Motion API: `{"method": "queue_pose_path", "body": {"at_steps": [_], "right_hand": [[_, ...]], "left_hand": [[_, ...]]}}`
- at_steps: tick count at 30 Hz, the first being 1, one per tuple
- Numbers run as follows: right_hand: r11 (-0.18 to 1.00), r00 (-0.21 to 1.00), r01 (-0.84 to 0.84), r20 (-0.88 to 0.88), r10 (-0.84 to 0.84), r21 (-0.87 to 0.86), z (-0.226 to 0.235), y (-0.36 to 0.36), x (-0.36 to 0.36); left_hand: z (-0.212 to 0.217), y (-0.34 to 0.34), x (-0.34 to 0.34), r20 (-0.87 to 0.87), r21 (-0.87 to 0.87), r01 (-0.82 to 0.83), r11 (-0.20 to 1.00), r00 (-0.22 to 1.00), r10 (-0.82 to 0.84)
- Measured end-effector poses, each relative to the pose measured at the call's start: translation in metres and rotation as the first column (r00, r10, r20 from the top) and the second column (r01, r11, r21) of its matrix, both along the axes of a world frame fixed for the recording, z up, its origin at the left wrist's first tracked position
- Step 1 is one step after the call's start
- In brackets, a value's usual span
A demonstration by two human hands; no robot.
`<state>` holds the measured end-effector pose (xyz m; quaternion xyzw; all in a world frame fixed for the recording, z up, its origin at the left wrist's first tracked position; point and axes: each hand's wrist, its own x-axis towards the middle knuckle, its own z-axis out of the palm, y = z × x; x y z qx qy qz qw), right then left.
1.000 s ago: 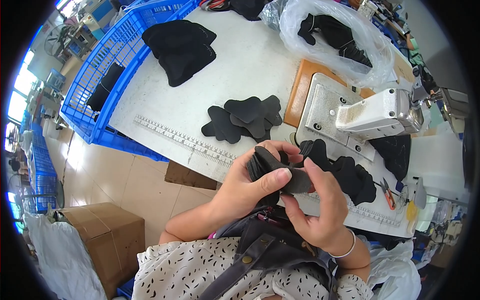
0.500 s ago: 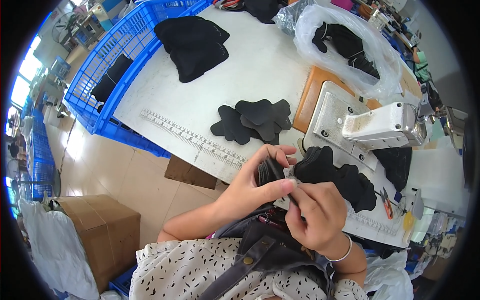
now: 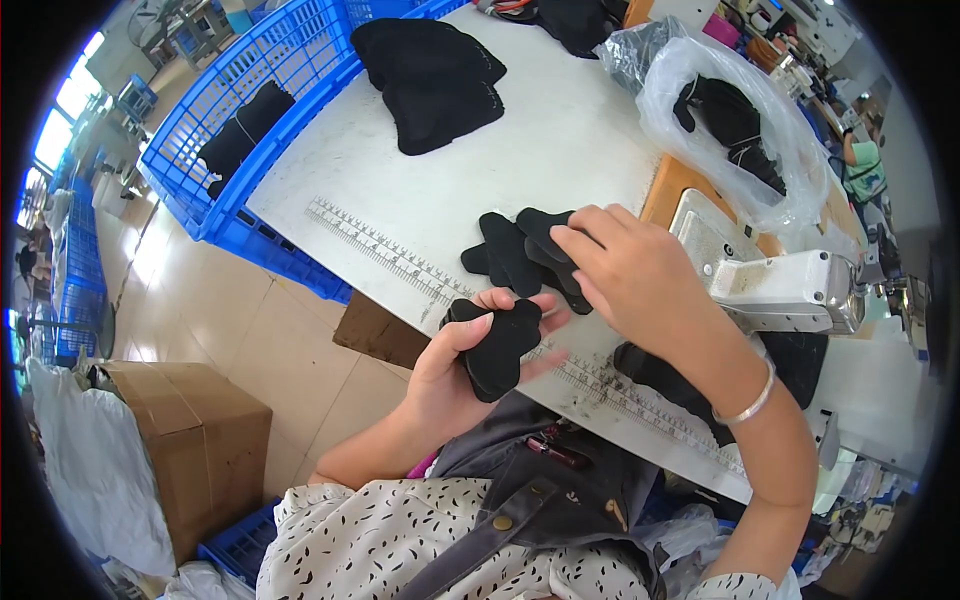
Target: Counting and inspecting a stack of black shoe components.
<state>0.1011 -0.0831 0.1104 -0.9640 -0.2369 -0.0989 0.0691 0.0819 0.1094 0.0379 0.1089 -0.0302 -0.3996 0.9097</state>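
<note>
My left hand (image 3: 440, 365) is closed round a small stack of black fabric pieces (image 3: 503, 350), with rounded lobes, in front of the table's near edge. Its thumb lies across the top piece and the fingers reach behind. Above and to the right, my right hand (image 3: 630, 280) is over a loose pile of similar black fabric pieces (image 3: 505, 250) on the table. Its fingertips close on the right side of one piece in that pile, partly covering it. More black pieces (image 3: 660, 380) lie below my right forearm, which hides part of them.
A white sewing machine (image 3: 780, 290) stands at the right of the white table (image 3: 400, 185). Larger black fabric pieces (image 3: 430, 85) lie at the far left, beside a blue crate (image 3: 225, 215). A clear plastic bag (image 3: 665, 110) holds black items. A cardboard box (image 3: 205, 440) stands on the floor.
My right hand has parted from the left and moved up to the pile on the table. The left hand has shifted slightly left and down, turning its stack face up. The view has shifted somewhat.
</note>
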Motion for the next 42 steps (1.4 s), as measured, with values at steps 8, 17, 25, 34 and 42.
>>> {"method": "queue_pose_path", "body": {"at_steps": [8,17,25,34,42], "right_hand": [[0.996,0.900,-0.081,0.427,0.091,-0.042,0.012,0.018,0.003],[0.967,0.985,0.105,0.107,-0.132,0.230,0.004,0.023,-0.007],[0.672,0.899,0.412,-0.392,-0.194,0.615,0.010,-0.001,0.031],[0.648,0.894,0.440,-0.370,-0.253,0.621,0.018,0.002,0.037],[0.798,0.931,0.362,-0.233,-0.282,0.482,0.026,-0.005,0.037]], "left_hand": [[-0.004,0.015,0.002,0.083,0.189,-0.083,0.978,0.994,0.068],[0.001,-0.006,0.016,0.190,0.245,-0.262,0.933,0.957,0.219],[0.003,-0.009,0.020,0.166,0.308,-0.268,0.913,0.960,0.226],[0.003,-0.005,0.021,0.202,0.321,-0.210,0.923,0.968,0.150],[0.003,-0.002,0.021,0.203,0.339,-0.200,0.919,0.970,0.136]]}}
